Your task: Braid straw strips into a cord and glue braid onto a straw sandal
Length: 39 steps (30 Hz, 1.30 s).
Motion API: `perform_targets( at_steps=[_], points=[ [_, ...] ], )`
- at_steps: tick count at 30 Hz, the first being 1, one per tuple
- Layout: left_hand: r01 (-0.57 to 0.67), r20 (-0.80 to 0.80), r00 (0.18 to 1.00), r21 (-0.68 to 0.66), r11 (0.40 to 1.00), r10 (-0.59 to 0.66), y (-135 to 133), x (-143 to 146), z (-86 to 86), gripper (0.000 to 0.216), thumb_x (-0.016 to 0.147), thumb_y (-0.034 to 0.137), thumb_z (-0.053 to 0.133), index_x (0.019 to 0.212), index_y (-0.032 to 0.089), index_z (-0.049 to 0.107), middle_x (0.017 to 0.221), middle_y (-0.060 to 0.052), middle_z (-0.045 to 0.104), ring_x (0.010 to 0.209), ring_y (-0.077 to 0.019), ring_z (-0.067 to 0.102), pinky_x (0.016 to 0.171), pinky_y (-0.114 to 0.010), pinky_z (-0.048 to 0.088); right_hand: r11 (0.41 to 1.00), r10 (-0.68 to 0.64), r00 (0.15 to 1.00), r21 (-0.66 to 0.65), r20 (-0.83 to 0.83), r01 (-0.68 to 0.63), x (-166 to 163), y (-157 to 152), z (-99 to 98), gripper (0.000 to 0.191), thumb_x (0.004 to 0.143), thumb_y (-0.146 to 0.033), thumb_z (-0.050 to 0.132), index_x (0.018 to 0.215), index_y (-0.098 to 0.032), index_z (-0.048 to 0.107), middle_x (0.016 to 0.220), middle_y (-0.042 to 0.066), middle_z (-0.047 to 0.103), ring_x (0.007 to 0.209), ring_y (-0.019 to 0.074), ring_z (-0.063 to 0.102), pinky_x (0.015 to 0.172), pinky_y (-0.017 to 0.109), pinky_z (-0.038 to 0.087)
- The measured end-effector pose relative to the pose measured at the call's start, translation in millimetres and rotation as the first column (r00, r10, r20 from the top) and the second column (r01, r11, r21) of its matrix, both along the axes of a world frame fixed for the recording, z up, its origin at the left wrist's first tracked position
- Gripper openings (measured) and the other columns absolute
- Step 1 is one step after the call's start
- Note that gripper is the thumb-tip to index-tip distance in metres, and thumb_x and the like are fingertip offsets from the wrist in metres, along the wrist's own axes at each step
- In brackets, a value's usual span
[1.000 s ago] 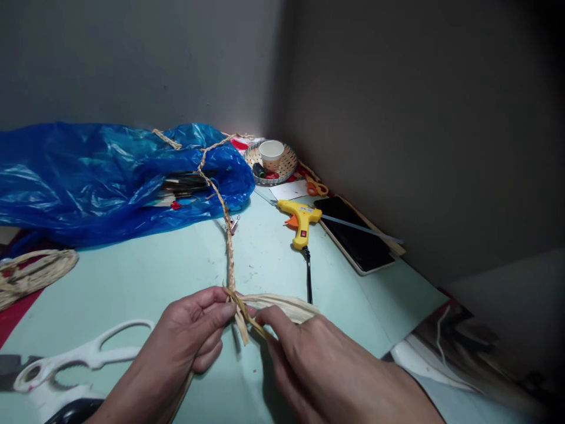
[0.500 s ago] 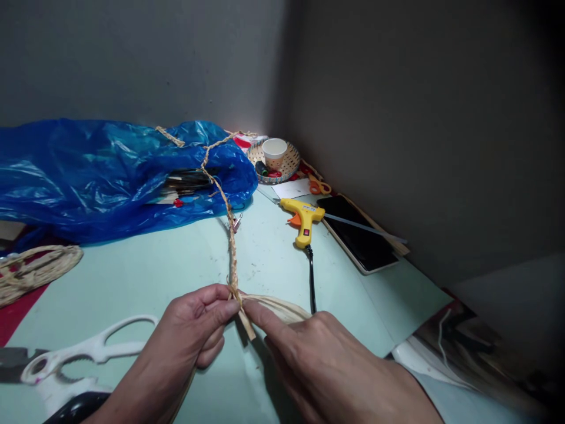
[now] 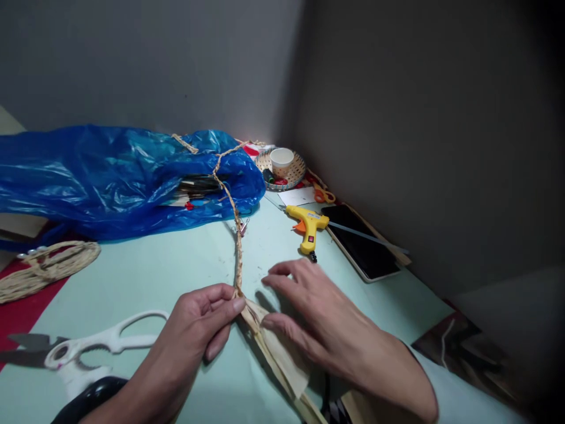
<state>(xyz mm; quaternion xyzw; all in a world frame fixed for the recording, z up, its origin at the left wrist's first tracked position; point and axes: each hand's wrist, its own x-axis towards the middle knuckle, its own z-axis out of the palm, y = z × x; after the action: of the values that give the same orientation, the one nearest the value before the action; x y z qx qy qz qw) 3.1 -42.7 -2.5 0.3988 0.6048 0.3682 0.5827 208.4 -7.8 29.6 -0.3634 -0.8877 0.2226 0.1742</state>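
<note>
A long braided straw rope [image 3: 239,253] runs from the blue plastic bag [image 3: 110,176] down the pale green table [image 3: 176,271] to my hands. My left hand [image 3: 200,324] pinches the braid's near end between thumb and forefinger. Loose flat straw strips [image 3: 278,359] fan out from that pinch toward me. My right hand [image 3: 313,321] lies over the strips, its thumb on one strip and its fingers stretched out above the table.
White-handled scissors [image 3: 88,347] lie at the left front. A coiled braid [image 3: 48,268] rests at the left edge. A yellow glue gun [image 3: 309,227], a dark tablet [image 3: 362,241], orange scissors [image 3: 324,194] and a woven tray [image 3: 291,174] with a paper cup [image 3: 281,160] sit by the right wall.
My right hand has let go of the pinch beside the braid and spread out over the strips, which now lie straight toward me. The view shifted slightly.
</note>
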Motion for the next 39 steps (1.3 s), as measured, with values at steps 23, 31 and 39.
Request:
perform_targets(
  at_steps=[23,31,39],
  points=[
    [0.037,-0.059,0.998,0.173,0.984,-0.027,-1,7,-3.7,0.015,0.081,0.028,0.058,0.069,0.02,0.059,0.038,0.01,0.047,0.036,-0.0092,0.038,0.046,-0.023,0.026,0.996,-0.092,0.988,0.012,0.123,0.091,-34,-39,-11.1,0.013,0.087,-0.011,0.05,0.095,-0.019,0.057,0.09,0.005,0.062,0.073,0.0189,0.059,0.063,0.029,0.043],
    [0.034,0.129,0.99,0.129,0.991,-0.051,-2,7,-0.1,0.021,0.077,0.035,0.062,0.078,0.014,0.066,0.052,0.008,0.046,0.04,-0.0042,0.021,0.041,-0.022,0.011,0.801,-0.004,0.976,0.586,0.217,-0.127,-45,-45,-41.8,0.03,0.083,-0.001,0.044,0.11,-0.007,0.056,0.082,0.01,0.065,0.064,0.0227,0.063,0.044,0.032,0.04],
    [0.058,0.144,0.986,0.181,0.982,-0.085,1,-3,-6.1,0.026,0.078,0.04,0.068,0.08,0.014,0.067,0.06,0.003,0.059,0.05,-0.0086,0.042,0.049,-0.021,0.028,0.855,0.089,0.996,0.512,0.02,-0.086,-42,-34,-25.1,0.019,0.092,-0.019,0.048,0.083,-0.014,0.064,0.073,0.007,0.063,0.066,0.0202,0.057,0.058,0.032,0.044]
  ],
)
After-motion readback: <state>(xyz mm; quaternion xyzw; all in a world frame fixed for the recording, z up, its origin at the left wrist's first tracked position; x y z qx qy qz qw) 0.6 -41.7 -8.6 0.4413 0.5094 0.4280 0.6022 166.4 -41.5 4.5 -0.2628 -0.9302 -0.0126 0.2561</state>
